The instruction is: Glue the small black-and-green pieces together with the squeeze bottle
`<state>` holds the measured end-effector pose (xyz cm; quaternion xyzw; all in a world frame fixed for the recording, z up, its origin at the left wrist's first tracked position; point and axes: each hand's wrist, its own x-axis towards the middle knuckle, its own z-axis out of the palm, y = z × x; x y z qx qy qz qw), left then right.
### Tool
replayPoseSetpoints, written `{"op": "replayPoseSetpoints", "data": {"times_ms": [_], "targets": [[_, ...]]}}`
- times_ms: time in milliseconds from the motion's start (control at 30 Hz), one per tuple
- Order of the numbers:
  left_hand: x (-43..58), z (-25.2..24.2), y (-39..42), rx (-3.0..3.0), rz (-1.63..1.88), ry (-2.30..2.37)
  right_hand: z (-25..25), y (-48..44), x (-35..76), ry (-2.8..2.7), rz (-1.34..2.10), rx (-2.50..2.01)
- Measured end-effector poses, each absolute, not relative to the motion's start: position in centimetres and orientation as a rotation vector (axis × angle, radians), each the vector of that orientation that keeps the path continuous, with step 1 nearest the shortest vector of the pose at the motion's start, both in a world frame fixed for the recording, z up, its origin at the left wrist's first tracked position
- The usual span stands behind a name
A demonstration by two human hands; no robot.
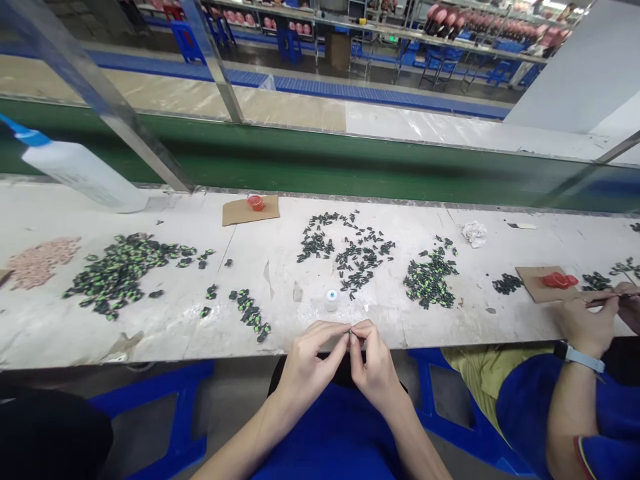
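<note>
My left hand point(311, 355) and my right hand point(374, 363) meet at the table's front edge, fingertips pinched together. Between them is a tiny dark part point(350, 331), mostly covered by the fingers. Just beyond stands a small white bottle point(331, 301) with a blue tip. Farther back lies a loose scatter of small black parts point(363, 261). To the left, a short row of black-and-green parts point(250, 312) runs toward the table edge. Another pile of black-and-green parts point(431, 277) lies to the right.
At left are a large black-and-green heap point(123, 270), pinkish pieces point(43, 261) and a big white squeeze bottle point(85, 173). A red cup point(255, 203) sits on cardboard point(235, 212). A co-worker's hands point(590, 323) work at right, near red material point(557, 280). A green barrier point(320, 157) runs behind the table.
</note>
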<state>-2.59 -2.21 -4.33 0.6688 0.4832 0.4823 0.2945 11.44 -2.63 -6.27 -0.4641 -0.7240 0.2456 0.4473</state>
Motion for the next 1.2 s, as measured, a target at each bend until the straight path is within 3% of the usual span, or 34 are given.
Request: {"op": "replayPoseSetpoints", "data": {"times_ms": [267, 500, 833, 1200], "targets": [[-4.1, -4.7, -1.6, 1.735, 1.203, 1.336, -7.1, -0.1, 16.9, -1.856, 0.352, -1.419], [-11.9, -5.9, -3.1, 2.014, 0.99, 1.955, -7.7, 3.7, 22.3, -1.593, -0.237, -1.782], [-11.2, -8.2, -3.1, 2.056, 1.027, 2.099, -7.7, 3.6, 12.0, -1.992, 0.598, -1.375], [-7.8, -9.1, -0.3, 2.058, 1.126, 1.569, -7.5, 2.9, 12.8, -1.321, 1.157, -1.258]]}}
